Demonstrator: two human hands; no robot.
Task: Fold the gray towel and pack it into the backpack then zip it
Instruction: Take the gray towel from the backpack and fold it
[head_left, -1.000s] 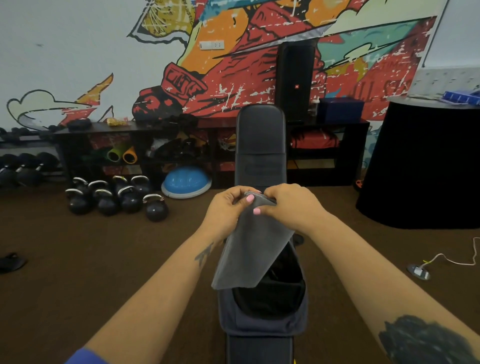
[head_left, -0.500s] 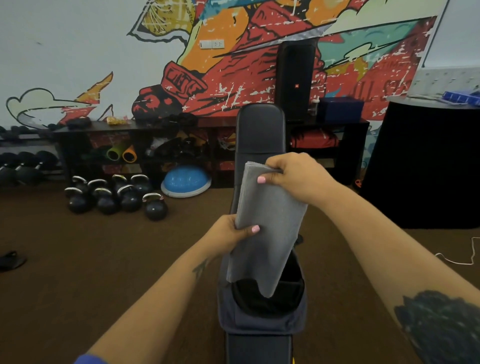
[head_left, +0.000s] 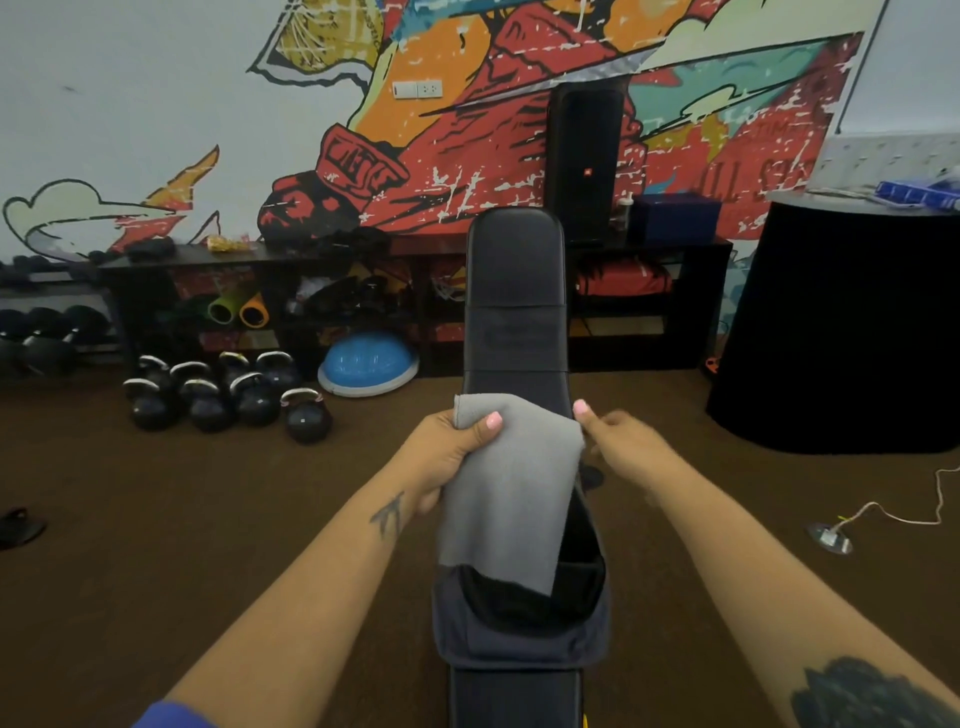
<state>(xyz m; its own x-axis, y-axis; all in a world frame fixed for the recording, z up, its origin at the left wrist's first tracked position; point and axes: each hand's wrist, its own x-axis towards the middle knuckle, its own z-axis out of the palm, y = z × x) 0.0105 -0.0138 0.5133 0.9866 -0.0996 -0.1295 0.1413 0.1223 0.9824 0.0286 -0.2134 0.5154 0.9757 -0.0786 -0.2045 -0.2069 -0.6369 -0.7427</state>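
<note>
Hanging from the left hand (head_left: 449, 452), one folded gray towel (head_left: 511, 493) drops as a single long panel, its lower corner dipping just over the open mouth of the one backpack (head_left: 519, 631). The left fingers (head_left: 491, 420) are closed on the towel's upper left corner, thumb laid across the front of the cloth. The right hand (head_left: 626, 441) sits just beside the towel's upper right edge, blurred; its fingers look loosely curled with the thumb up, and I cannot tell whether they touch the cloth. The backpack lies on one black padded bench (head_left: 514, 291), at its near end, unzipped, dark lining showing. On the brown floor (head_left: 156, 545) to the left stands a cluster of kettlebells (head_left: 228, 397), seven as far as I can count, beside one blue balance dome (head_left: 369, 364). One black speaker (head_left: 586, 161) stands on the low shelf (head_left: 218, 260) against the painted wall.
</note>
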